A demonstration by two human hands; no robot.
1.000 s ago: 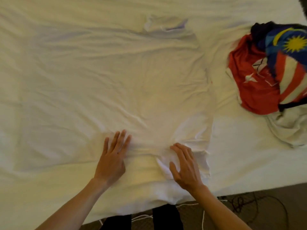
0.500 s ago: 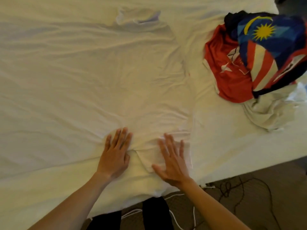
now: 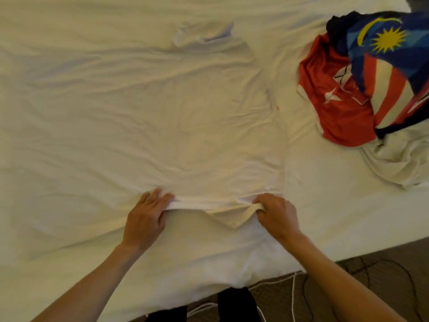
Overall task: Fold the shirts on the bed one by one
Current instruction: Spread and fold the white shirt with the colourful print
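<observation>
White bed (image 3: 69,159) across nearly the whole view, sheet creased, strip of brown floor (image 3: 371,275) with thin cables at bottom right. White shirt (image 3: 176,117) spread flat on the sheet, collar at the far side, hem toward the near edge. Left hand (image 3: 146,219) at the hem's left part, forearm reaching in from bottom left, palm down, fingers lying over the raised hem edge with the thumb tucked beneath it: grip pinching the hem. Band of hem cloth stretched taut between both hands. Right hand (image 3: 277,214) at the hem's right part, forearm coming in from bottom right, knuckles up, fingers curled around a bunched fold: grip pressed closed on the hem. Farther right, well apart, heap of clothes: red shirt (image 3: 336,108) under a flag-printed shirt (image 3: 390,61), crumpled cream shirt (image 3: 399,159) below them.
</observation>
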